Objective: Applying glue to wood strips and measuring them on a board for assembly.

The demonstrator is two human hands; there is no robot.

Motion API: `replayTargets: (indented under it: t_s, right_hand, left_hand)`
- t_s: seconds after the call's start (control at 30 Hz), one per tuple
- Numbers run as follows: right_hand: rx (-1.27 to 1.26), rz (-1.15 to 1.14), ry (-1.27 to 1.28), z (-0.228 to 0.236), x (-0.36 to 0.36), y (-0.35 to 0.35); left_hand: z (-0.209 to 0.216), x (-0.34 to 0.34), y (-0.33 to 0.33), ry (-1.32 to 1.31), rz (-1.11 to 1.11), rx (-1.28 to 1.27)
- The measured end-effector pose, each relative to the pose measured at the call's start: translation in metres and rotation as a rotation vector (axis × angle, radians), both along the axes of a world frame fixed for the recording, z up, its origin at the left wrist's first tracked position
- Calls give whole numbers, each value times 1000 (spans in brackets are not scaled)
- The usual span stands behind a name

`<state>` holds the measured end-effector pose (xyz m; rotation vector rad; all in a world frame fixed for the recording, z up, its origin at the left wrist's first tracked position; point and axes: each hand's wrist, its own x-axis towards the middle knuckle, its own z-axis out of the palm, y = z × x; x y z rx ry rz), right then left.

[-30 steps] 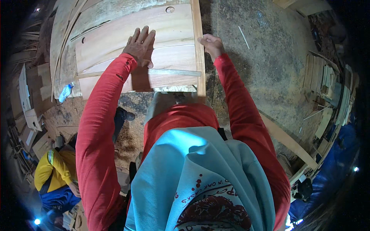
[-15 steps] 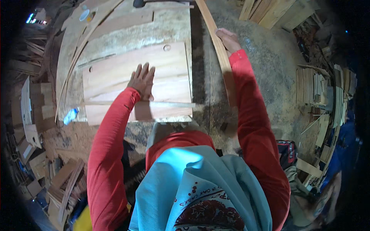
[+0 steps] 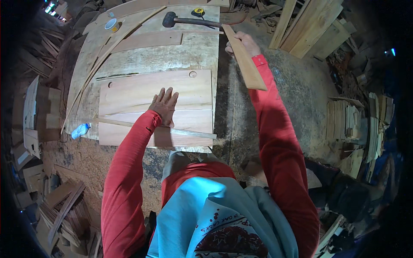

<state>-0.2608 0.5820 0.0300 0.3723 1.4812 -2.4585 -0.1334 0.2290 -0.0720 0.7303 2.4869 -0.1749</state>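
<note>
My left hand [image 3: 164, 104] lies flat, fingers spread, on a pale wooden board [image 3: 129, 92] with two small round holes. The board rests on a large worn wooden worktop [image 3: 172, 53]. A thin wooden strip [image 3: 189, 132] lies across the board's near edge, just below my left hand. My right hand [image 3: 243, 43] is raised at the worktop's right side and grips a narrow wooden slat [image 3: 246, 65], which slants down toward me over my red sleeve.
A black-headed mallet [image 3: 185, 19] and a yellow tape measure [image 3: 198, 11] lie at the worktop's far edge, a roll of tape [image 3: 111, 24] at far left. A plastic bottle [image 3: 80, 130] lies by the near left corner. Stacked planks [image 3: 307, 26] and wood scraps [image 3: 348, 122] surround the sawdust floor.
My right hand has lifted the slat off the worktop's right edge and holds it in the air. My left hand stays flat on the board. My view has pulled back.
</note>
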Motion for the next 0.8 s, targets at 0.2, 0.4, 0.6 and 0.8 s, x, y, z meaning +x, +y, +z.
replayTargets:
  t_s: [0.2, 0.4, 0.6, 0.8]
  right_hand:
    - [83, -37, 11, -2, -26, 52]
    - [124, -178, 64, 43, -20, 90]
    - [137, -318, 134, 77, -14, 117]
    - [238, -357, 121, 90, -5, 121]
  left_hand:
    - [1, -1, 8, 37, -38, 85]
    - [-3, 7, 3, 36, 2, 95]
    - [-11, 3, -4, 7, 15, 55]
    - [-2, 3, 1, -3, 18, 22]
